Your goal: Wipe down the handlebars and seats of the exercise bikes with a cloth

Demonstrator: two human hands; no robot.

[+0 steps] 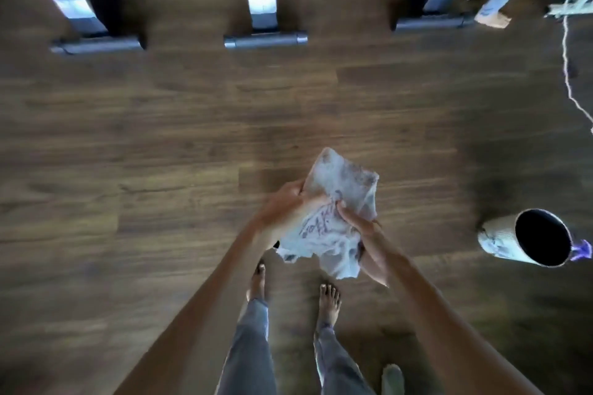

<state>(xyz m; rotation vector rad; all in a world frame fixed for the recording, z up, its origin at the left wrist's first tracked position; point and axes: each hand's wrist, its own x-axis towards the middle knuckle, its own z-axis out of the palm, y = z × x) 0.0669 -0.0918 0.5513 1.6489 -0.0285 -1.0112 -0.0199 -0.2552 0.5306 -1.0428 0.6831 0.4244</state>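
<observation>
Cloth (333,218): white, crumpled, centre of the frame, held above the floor in front of the person. It bears purple printed writing, too blurred to read.

Left hand (282,212): grips the cloth's left edge, fingers curled into the fabric.

Right hand (359,224): pinches the cloth's right side, thumb on top, fingers tucked underneath.

Bin (529,239): pale cylinder at right of the frame, standing on the floor well apart from the cloth; dark interior, contents cannot be made out. Markings on its wall are illegible. A purple scrap (582,250) sits at its right rim.

Exercise bikes: three base bars along the upper edge, at upper left (96,45), upper centre (266,40) and upper right (430,22); handlebars and seats out of view.

Floor (160,138): dark wood planks.

Bare feet (329,301): lower centre, below the cloth.
</observation>
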